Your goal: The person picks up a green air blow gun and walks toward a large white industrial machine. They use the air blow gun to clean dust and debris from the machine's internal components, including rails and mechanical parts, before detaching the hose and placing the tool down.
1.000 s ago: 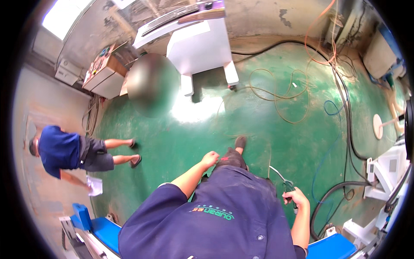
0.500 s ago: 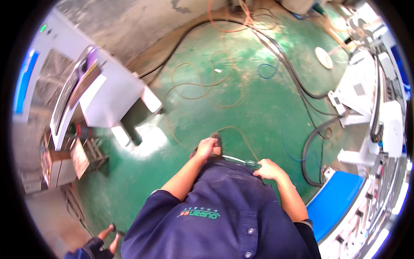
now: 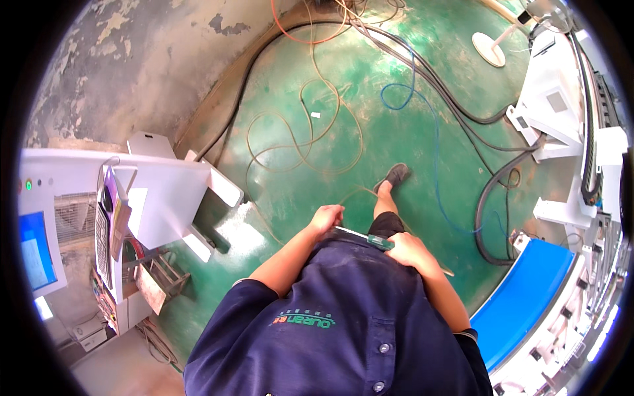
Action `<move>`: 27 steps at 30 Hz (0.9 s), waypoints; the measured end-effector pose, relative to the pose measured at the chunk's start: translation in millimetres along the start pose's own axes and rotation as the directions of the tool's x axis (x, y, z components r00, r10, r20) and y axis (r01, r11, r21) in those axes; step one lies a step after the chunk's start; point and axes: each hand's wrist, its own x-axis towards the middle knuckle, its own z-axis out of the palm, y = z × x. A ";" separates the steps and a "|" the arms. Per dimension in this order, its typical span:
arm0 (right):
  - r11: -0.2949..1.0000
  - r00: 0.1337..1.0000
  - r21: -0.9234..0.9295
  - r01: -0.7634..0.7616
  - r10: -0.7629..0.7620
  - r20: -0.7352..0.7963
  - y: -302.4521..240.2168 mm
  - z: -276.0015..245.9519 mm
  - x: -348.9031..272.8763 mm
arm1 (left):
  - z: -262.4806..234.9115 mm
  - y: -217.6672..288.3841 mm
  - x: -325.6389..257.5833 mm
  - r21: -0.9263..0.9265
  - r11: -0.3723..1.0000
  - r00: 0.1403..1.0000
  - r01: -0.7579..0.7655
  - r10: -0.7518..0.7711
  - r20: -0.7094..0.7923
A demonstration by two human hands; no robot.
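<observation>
My left hand (image 3: 327,216) and my right hand (image 3: 409,251) are close together in front of my waist, over my dark blue work shirt (image 3: 343,323). Between them runs a thin flat tool (image 3: 362,236) with a green grip. My right hand is closed on the green end and my left hand's fingers curl around the other end. My foot in a dark shoe (image 3: 395,175) stands on the green floor just beyond the hands.
Tan, blue and black cables (image 3: 317,125) loop over the green floor (image 3: 370,86). A white machine with a screen (image 3: 125,204) stands at the left. A blue conveyor belt (image 3: 528,290) and white machine frames (image 3: 561,112) line the right. A round white stand base (image 3: 490,49) sits far ahead.
The view has swung round: the white machine is now at the left and the other person is out of sight. My hands have come together on the tool at my waist.
</observation>
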 end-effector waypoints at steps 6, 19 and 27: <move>0.987 0.987 0.037 0.155 -0.153 -0.047 31.0 -111.0 68.1 | 8.8 89.0 68.1 -0.040 0.999 0.996 -0.021 0.017 -0.083; 0.990 0.993 0.071 0.120 -0.120 -0.005 118.5 -365.5 123.4 | 138.0 345.4 198.3 -0.299 0.948 0.993 -0.112 0.099 -0.057; 0.546 0.778 0.837 -0.048 0.546 -0.311 287.9 -445.9 195.0 | 173.6 445.2 332.4 -0.156 0.986 0.997 -0.062 0.053 -0.060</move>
